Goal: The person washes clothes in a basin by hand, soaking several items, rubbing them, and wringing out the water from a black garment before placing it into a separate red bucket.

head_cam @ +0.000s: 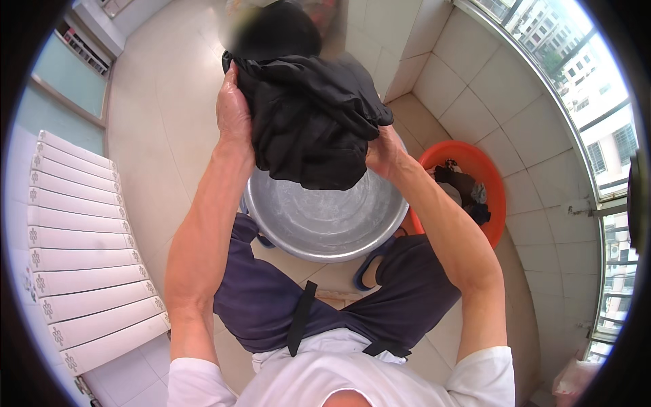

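A bunched black cloth garment (315, 122) hangs between my two hands, raised over a wide metal basin (325, 219). At the garment's left edge, my left hand (235, 107) grips it, and the skin looks wet. My right hand (384, 150) has hold of the lower right side, with its fingers partly hidden by the folds. The basin stands on the floor between my legs, and the garment covers its far part. Above the garment a dark rounded shape (277, 30) shows, blurred at its edge; I cannot tell whether it is part of the same cloth.
An orange plastic tub (496, 203) holding several crumpled clothes stands right of the basin. A white radiator (91, 254) runs along the left wall. Beyond the tub are a tiled wall (508, 117) and a window (600, 102). My slippered foot (368, 269) is beside the basin.
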The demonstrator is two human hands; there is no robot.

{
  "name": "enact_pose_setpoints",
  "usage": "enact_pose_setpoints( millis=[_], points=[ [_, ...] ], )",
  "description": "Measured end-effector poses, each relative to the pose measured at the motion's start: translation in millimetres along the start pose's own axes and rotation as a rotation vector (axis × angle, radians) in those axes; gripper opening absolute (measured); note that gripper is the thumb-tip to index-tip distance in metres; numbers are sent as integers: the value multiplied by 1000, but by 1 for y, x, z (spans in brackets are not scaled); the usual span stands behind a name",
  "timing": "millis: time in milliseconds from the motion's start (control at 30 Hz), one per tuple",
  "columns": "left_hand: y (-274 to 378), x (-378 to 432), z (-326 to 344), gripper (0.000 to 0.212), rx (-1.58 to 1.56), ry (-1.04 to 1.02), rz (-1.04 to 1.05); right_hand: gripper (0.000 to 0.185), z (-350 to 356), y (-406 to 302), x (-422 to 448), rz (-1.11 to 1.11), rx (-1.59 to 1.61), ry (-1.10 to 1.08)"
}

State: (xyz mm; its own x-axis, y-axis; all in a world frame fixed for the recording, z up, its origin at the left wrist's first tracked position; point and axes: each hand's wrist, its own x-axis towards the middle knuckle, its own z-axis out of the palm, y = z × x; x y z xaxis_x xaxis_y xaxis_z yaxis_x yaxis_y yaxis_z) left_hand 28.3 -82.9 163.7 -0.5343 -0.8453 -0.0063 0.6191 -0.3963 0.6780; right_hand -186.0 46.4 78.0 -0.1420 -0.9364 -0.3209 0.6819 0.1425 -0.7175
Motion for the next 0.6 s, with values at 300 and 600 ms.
enact_pose_setpoints(
  millis=[300, 600],
  points=[
    [-8, 12, 0, 55, 154, 114, 90, 88, 14, -28, -31, 235, 359, -520],
    [-3, 6, -1, 56, 397, 34, -27, 40, 60, -34, -36, -119, 104, -115]
  ],
)
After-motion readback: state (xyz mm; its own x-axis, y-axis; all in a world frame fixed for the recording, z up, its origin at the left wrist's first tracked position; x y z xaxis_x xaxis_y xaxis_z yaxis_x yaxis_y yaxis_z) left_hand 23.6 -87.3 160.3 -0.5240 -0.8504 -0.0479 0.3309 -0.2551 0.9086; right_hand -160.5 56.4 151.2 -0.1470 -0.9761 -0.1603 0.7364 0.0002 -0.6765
